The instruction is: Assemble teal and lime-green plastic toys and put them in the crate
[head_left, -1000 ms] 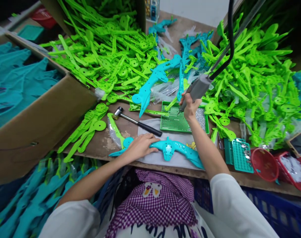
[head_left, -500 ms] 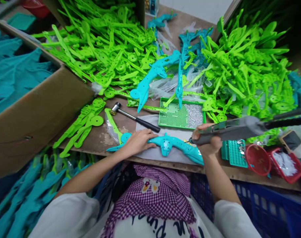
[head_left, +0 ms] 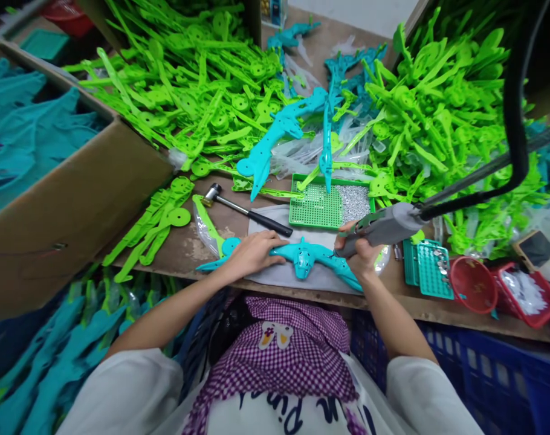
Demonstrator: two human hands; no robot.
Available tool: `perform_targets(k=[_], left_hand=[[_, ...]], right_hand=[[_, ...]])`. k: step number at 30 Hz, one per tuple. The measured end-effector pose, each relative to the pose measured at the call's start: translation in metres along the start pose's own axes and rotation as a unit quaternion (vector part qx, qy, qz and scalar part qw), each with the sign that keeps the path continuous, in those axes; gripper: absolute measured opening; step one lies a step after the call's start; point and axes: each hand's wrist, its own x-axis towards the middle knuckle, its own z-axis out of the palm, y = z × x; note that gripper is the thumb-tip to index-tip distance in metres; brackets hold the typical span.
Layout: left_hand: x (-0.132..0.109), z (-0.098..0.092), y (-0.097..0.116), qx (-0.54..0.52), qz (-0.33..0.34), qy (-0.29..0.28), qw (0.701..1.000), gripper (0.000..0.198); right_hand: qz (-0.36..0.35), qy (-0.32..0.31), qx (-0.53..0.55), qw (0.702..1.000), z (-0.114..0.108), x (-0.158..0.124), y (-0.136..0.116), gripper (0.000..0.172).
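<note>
A long blue plastic part (head_left: 303,261) lies across a pale cloth (head_left: 266,277) in front of me. My left hand (head_left: 252,254) is over its left half, fingers closed around it and holding it against the table. In my right hand (head_left: 362,254) is a grey electric screwdriver (head_left: 381,229), with a dark cable running from its back end. The tool's tip meets the right half of the blue part, though the exact contact point is too small to make out. Behind them sits a green tray (head_left: 315,206) with small silver screws at its right side.
A hammer (head_left: 252,212) lies left of the tray. Heaps of green plastic parts (head_left: 193,90) and blue parts (head_left: 275,133) fill the back. Teal trays (head_left: 431,269), a red bowl (head_left: 473,284) and a red basket (head_left: 547,305) stand right. A cardboard box (head_left: 80,211) stands left.
My right hand and the screwdriver have moved left and tilted steeper, the tip now against the blue part. The cable has swung into view. My left hand stays on the part.
</note>
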Motion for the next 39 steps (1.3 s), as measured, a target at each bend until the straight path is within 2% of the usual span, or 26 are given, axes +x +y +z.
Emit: perform_targets(k=[9,15,21,26,31,39], left_hand=[[0.000,0.001,0.000,-0.001,0.003,0.003,1.000,0.047],[0.000,0.000,0.000,0.000,0.010,0.008,1.000,0.048],[-0.001,0.001,-0.002,-0.003,0.012,0.007,1.000,0.049],[-0.001,0.001,-0.002,-0.001,0.013,0.006,1.000,0.048],[-0.001,0.001,-0.002,-0.001,0.011,0.008,1.000,0.049],[0.000,0.005,-0.005,0.000,0.009,0.008,1.000,0.049]], right_hand=[[0.010,0.006,-0.015,1.000,-0.001,0.001,-0.010,0.046],[0.039,-0.001,-0.010,0.999,0.001,0.005,-0.001,0.042],[0.022,0.003,-0.001,1.000,0.003,0.006,0.001,0.041],[0.015,0.032,-0.014,0.999,0.006,0.009,-0.002,0.044],[0.009,0.008,-0.014,1.000,0.006,0.011,-0.004,0.042],[0.003,0.003,-0.018,1.000,0.004,0.005,-0.004,0.042]])
